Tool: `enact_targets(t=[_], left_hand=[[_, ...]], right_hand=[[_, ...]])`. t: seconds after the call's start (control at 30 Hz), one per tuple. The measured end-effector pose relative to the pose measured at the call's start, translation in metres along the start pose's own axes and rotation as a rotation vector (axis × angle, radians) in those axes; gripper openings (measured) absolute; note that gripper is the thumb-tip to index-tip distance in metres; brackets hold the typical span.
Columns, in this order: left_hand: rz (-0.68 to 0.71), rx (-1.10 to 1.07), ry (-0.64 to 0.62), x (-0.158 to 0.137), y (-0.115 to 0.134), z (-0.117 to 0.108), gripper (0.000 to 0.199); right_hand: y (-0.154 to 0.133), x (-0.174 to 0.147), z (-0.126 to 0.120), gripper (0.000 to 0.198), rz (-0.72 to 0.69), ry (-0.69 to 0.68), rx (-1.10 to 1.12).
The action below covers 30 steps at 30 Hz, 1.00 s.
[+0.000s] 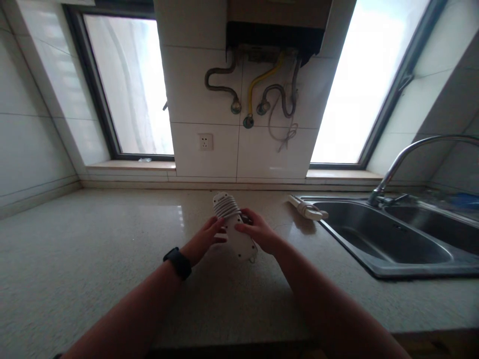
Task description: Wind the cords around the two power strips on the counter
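Observation:
Between my hands is a white power strip [239,240], tilted up off the counter, its back with small screw holes facing me. Its white cord [226,206] is wound in several turns around the upper end. My left hand [208,238] holds the strip's left side, thumb near the coils and fingers reaching behind it. On the other side my right hand [259,229] grips the edge, with the thumb across the back. A dark watch [178,263] is on my left wrist. The face of the strip turned away from me is hidden.
A second white strip-like device [307,208] with a wound cord lies by the left rim of the double steel sink [374,264]. A curved faucet [396,162] rises behind the basins. On the tiled wall are a socket [205,142] and hoses under a water heater [277,35].

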State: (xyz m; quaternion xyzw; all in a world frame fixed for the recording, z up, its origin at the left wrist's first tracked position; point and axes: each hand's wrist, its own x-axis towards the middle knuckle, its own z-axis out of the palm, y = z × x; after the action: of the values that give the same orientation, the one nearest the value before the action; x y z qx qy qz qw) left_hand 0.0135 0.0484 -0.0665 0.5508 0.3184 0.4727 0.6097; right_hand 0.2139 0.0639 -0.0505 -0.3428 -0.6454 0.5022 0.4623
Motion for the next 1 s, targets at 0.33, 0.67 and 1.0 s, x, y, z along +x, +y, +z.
enact_targets(t=[0.33,0.67,1.0], left_hand=[[0.050,-0.149,0.013,-0.001,0.010,0.000,0.048],[0.134,-0.101,-0.022,-0.002,0.010,-0.003,0.051],[0.153,-0.276,-0.010,-0.002,0.016,-0.013,0.045]], right_hand=[[0.003,-0.002,0.013,0.064,0.052,0.027,0.105],[0.003,-0.004,0.013,0.063,0.096,-0.024,-0.040],[-0.002,-0.005,-0.001,0.075,-0.568,0.352,-1.023]])
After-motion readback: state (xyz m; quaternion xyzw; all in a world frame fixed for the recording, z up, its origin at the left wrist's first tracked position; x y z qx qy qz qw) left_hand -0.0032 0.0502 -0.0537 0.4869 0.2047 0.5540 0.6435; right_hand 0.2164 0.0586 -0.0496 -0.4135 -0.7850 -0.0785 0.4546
